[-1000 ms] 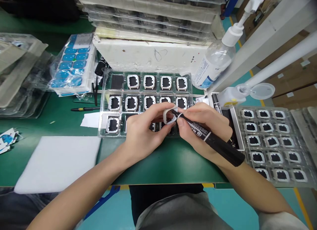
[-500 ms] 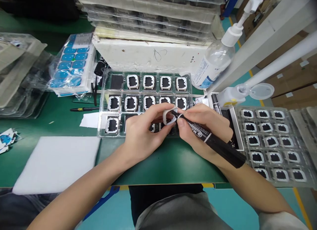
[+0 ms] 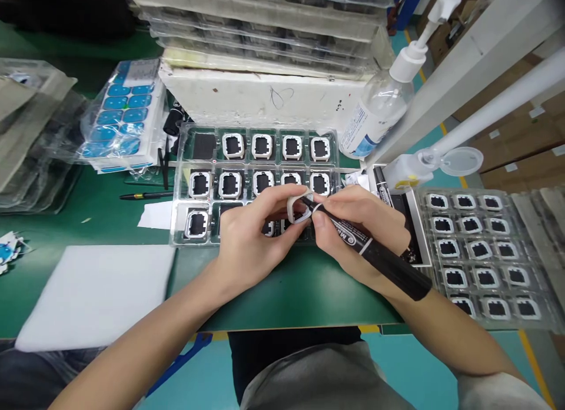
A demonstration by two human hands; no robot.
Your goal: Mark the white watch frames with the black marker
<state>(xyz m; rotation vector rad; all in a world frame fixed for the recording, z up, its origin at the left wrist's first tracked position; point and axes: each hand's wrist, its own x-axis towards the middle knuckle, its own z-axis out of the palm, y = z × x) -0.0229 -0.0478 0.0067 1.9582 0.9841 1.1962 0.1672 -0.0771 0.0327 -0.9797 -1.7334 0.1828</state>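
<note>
Over the near edge of the clear tray [image 3: 247,165] on the green counter [image 3: 282,298], the left hand [image 3: 249,233] pinches a pale squarish ring [image 3: 290,210] between thumb and fingers while the right hand [image 3: 366,225] grips a black marker [image 3: 375,256], its writing end brought to the ring's right side. Following from a distance, I see almost no change across the last second: both hands have kept their pose, and the whole view has slid slightly, as if the head turned. I read that as steady, close work on one spot of the ring. Right of the tray, a second tray [image 3: 470,263] carries rows of white-rimmed black parts; to its left and nearer the wearer lies a white foam sheet [image 3: 97,292]. Much escapes me: the hands cover several front compartments of the tray, the nib is too hard to make out for me to confirm contact, and the stacked trays [image 3: 265,27] behind it are cut off at the top.
</note>
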